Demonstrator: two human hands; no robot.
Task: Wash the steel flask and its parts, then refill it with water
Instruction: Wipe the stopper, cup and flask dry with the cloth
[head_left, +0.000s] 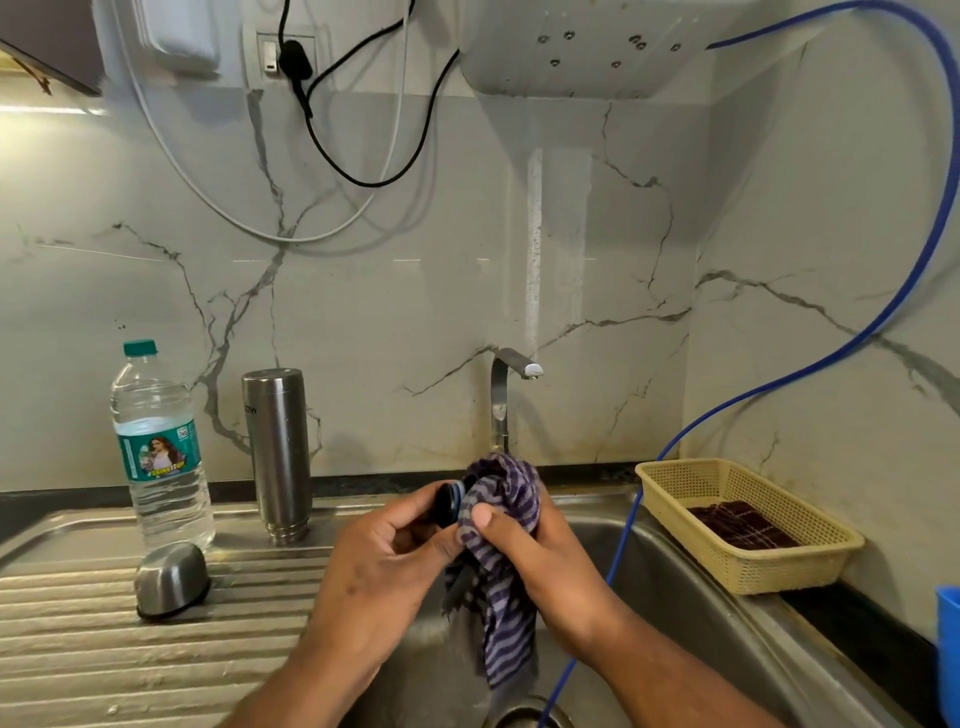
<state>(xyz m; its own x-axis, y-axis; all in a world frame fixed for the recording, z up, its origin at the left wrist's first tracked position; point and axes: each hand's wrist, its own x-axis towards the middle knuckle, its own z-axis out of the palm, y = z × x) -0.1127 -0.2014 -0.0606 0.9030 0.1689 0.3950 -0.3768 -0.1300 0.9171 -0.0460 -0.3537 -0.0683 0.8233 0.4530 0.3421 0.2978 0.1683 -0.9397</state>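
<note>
Currently, head view: the left hand (384, 551) grip pinches the stopper (448, 506) over the sink (675, 597) while the right hand (540, 561) grip, closed round the striped cloth (501, 499), wipes it. The steel flask (279, 452) stands mouth down at 10 o'clock, presumably draining.

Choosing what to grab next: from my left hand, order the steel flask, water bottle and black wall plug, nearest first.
1. steel flask, just left of the left hand
2. water bottle, farther left
3. black wall plug, high up
</note>
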